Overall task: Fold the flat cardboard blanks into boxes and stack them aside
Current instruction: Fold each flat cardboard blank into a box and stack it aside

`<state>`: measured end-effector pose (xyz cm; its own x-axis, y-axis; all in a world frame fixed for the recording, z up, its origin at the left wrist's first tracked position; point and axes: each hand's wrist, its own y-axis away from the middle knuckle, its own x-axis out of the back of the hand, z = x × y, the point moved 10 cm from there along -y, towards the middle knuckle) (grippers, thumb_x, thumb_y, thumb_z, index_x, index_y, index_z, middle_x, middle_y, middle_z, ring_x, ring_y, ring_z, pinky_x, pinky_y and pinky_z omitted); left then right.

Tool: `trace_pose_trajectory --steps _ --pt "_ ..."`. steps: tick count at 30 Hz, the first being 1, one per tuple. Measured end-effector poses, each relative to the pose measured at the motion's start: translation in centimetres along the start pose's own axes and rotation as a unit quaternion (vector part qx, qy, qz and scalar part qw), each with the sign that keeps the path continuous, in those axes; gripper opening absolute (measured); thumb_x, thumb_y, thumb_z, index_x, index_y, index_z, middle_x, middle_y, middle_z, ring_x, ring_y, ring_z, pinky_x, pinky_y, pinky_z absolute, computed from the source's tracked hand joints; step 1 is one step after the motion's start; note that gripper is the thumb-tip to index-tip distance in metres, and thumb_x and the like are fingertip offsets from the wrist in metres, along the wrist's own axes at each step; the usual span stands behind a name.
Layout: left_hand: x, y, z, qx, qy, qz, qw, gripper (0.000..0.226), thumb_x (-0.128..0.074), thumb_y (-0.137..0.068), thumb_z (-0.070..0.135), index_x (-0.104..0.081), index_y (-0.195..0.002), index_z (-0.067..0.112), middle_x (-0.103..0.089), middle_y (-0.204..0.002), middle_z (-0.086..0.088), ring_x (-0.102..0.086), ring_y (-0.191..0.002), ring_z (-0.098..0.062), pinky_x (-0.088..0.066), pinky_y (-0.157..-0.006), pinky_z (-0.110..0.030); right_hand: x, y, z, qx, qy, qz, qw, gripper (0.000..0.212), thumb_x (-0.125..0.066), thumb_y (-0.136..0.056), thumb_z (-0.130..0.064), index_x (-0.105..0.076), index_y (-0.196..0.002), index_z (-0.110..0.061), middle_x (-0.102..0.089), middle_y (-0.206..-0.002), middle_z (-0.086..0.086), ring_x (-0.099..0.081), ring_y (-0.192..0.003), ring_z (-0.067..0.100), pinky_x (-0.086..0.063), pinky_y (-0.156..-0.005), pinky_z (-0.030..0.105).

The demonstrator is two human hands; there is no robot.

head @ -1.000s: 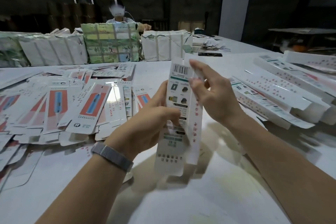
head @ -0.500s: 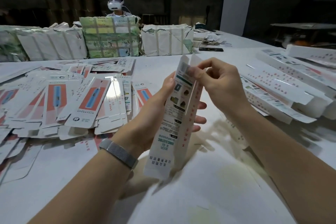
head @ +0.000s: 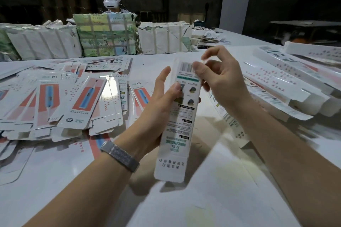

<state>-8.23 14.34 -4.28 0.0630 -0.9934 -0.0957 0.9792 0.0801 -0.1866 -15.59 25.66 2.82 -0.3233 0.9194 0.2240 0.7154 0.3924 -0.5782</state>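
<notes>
A long white printed box (head: 180,131) stands nearly upright above the table in front of me, barcode end up. My left hand (head: 158,108) holds its middle from the left, thumb on the printed face, fingers behind. My right hand (head: 219,81) pinches the top end flap near the barcode with thumb and curled fingers. A wide spread of flat blanks (head: 60,101) with red and blue print lies on the left. Folded white boxes (head: 287,86) are piled on the right.
Wrapped bundles (head: 107,35) line the far table edge, white ones on either side of a green one. A person wearing a white headset (head: 111,2) sits behind them. A dark phone-like object (head: 203,46) and loose papers lie at the far right. White sheets cover the table (head: 221,190) near me.
The box has turned so its printed face looks at me and stands straighter. My right hand shifted to the top flap, and my left hand's thumb came onto the face.
</notes>
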Motion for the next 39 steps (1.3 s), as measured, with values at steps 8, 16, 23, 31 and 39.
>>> trace_pose_trajectory --steps 8,16,23,31,39 --pt "0.4 -0.3 0.4 -0.031 0.044 -0.026 0.998 0.068 -0.049 -0.100 0.034 -0.012 -0.154 0.051 -0.075 -0.108 0.003 -0.074 -0.088 -0.015 -0.058 -0.066 -0.029 -2.9 1.2 1.1 -0.086 -0.120 -0.040 0.988 0.042 -0.062 -0.096 -0.020 -0.049 -0.135 -0.028 -0.061 -0.108 0.032 -0.062 -0.090 0.048 -0.050 -0.079 0.064" --pt "0.6 -0.3 1.2 -0.025 0.046 -0.082 0.995 0.068 -0.057 -0.094 0.025 -0.025 -0.148 0.049 -0.069 -0.122 -0.015 -0.068 -0.108 -0.037 -0.058 -0.080 -0.045 -3.6 1.8 0.8 -0.095 -0.132 -0.083 0.983 0.020 -0.054 -0.100 -0.019 -0.062 -0.117 -0.025 -0.064 -0.107 0.023 -0.062 -0.089 0.031 -0.042 -0.084 0.074" --pt "0.3 -0.5 0.9 -0.044 0.036 -0.040 0.998 0.049 -0.050 -0.098 0.030 -0.033 -0.143 0.040 -0.067 -0.117 -0.020 -0.068 -0.103 -0.039 -0.055 -0.076 -0.046 -3.8 1.9 0.8 -0.093 -0.113 -0.093 0.985 0.012 -0.052 -0.101 -0.016 -0.059 -0.110 -0.017 -0.059 -0.106 0.032 -0.061 -0.084 0.031 -0.045 -0.069 0.059" --pt "0.5 -0.4 1.5 -0.063 -0.011 0.005 0.998 0.035 -0.037 -0.109 0.030 -0.037 -0.143 0.035 -0.071 -0.109 -0.018 -0.070 -0.099 -0.042 -0.059 -0.069 -0.037 -3.2 1.4 1.0 -0.057 -0.170 -0.050 0.983 0.047 -0.067 -0.081 -0.015 -0.049 -0.122 -0.030 -0.063 -0.121 0.007 -0.067 -0.101 0.028 -0.057 -0.080 0.052" --pt "0.1 0.1 1.0 -0.031 -0.007 -0.006 0.999 0.058 -0.041 -0.106 0.038 -0.009 -0.152 0.053 -0.077 -0.099 -0.010 -0.076 -0.088 -0.030 -0.059 -0.063 -0.031 -2.6 1.1 1.1 -0.085 -0.197 -0.048 0.975 0.004 -0.060 -0.089 -0.020 -0.063 -0.090 -0.018 -0.066 -0.085 -0.002 -0.064 -0.085 0.017 -0.053 -0.074 0.032"
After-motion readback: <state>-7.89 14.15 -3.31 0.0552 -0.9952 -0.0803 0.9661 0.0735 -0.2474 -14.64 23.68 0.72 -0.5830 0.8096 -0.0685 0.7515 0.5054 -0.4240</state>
